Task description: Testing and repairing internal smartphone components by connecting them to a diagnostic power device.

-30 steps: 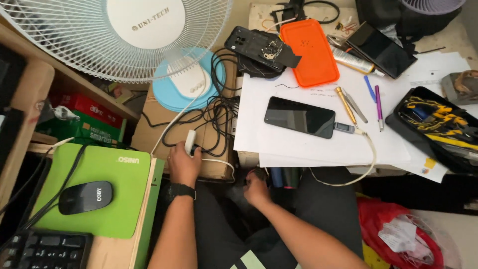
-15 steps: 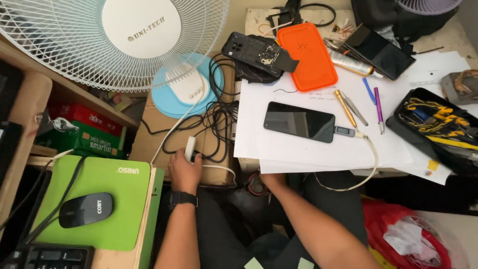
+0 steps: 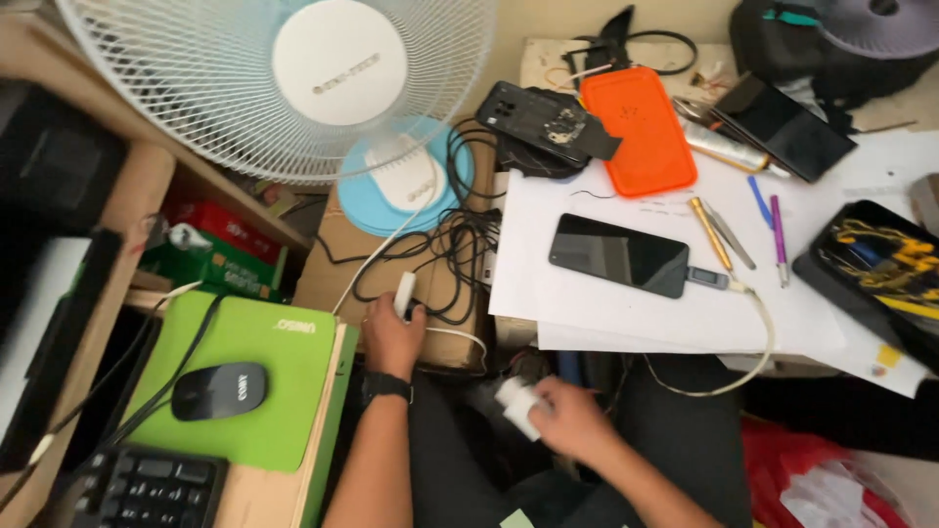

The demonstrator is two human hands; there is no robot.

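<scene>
From the head view, my left hand [image 3: 391, 337] has its grip closed around a small white plug [image 3: 404, 291] beside tangled black cables [image 3: 460, 244] on the cardboard box [image 3: 337, 279]. At four o'clock from it, below the counter [image 3: 626, 313] edge, my right hand [image 3: 572, 420] pinches a blurred, blocky white adapter [image 3: 516, 404].

The white thing [image 3: 516, 405] in the right hand [image 3: 567, 422] is too blurry to make out, the left hand [image 3: 391, 337] covers the bottom of the white plug [image 3: 404, 291], and the fan [image 3: 293, 78] and keyboard [image 3: 147, 487] get cropped by the frame edges.
</scene>
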